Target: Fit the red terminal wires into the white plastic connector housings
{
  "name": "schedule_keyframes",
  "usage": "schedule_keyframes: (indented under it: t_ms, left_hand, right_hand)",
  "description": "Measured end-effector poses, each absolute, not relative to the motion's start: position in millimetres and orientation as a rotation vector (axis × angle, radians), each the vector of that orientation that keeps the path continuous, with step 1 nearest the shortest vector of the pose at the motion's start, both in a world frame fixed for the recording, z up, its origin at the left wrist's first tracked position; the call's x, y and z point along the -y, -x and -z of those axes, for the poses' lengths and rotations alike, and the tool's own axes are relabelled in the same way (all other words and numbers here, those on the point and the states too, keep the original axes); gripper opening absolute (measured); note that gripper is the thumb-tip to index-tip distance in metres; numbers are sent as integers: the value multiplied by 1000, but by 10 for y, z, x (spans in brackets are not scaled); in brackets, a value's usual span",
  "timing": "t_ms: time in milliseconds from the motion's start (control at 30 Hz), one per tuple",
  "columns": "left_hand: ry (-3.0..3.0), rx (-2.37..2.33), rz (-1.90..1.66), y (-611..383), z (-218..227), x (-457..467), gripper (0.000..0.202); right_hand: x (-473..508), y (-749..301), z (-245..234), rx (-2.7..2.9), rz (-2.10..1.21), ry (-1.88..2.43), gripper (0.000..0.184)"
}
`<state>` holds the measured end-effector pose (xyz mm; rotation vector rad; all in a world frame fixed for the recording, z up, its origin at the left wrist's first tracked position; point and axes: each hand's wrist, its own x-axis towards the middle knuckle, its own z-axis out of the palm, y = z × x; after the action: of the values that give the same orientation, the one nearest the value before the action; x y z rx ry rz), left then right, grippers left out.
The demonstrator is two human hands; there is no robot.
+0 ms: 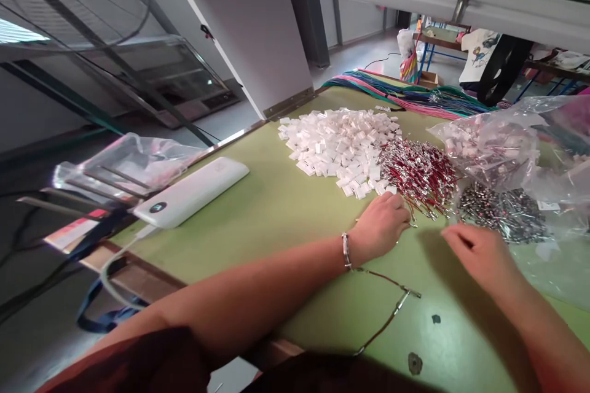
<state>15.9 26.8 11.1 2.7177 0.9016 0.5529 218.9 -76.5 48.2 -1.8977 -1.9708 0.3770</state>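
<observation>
On the green tabletop (276, 221), near to far: thin brown cord (402, 302), liable to snag if dragged. Right hand (482, 252), curled; left hand (381, 222), curled at near edge of red leads (417, 175). Can't tell contents of either grip. White housings (336, 141) alongside, touching red leads; could mix if swept. Beyond, coloured cables (391, 95).

White for the heaped connector housings (338, 141); dark red for the short wires (415, 178), silver for their metal terminals (433, 216). Dark grey mixed with silver, flecked with pink, for the pile of small parts (502, 212). Pale yellowish green for the tabletop (276, 227), marked by dark grey patches (415, 363). White for the power bank (203, 190), black for its oval display (159, 207). Streaks of blue, green and pink along the cable bundle (405, 95). Multicoloured printed motif on the white shirt (482, 52).
</observation>
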Motion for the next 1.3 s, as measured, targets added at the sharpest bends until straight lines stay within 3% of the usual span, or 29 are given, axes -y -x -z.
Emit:
schedule_keyframes:
  t_ms: [100,333,467,600,667,767,900,1033,1300]
  left_hand:
    - [-2700,-860,-563,-191,-104,-274,16]
    - [-1998,-701,-1197,-32,-242,-371,9]
    - [-1601,-823,-1041,13,-233,-411,5]
    - [-1622,-844,-798,-8,-199,-391,10]
    - [-1652,-837,-868,-1,-213,-376,8]
    - [-1709,-791,-996,29,-270,-350,8]
    - [-2016,-761,-844,12,-316,-240,15]
    - [-2169,-693,-639,-74,-285,-77,19]
    - [-2202,-747,-585,-87,-247,-30,22]
  right_hand:
    - [652,-2531,-406,1916,71,2271,20]
    - [551,-2633,-201,2164,412,2430,26]
    - [566,-2603,-219,2120,580,2424,23]
    - [619,-2556,-307,1934,724,2198,22]
    - [659,-2456,-355,1916,631,2004,23]
    - [721,-2233,-396,1925,197,1743,21]
    - [784,-1961,-381,1779,-248,1618,19]
    - [812,-1838,-349,1690,-349,1660,22]
    - [823,-1798,-337,1645,-549,1655,24]
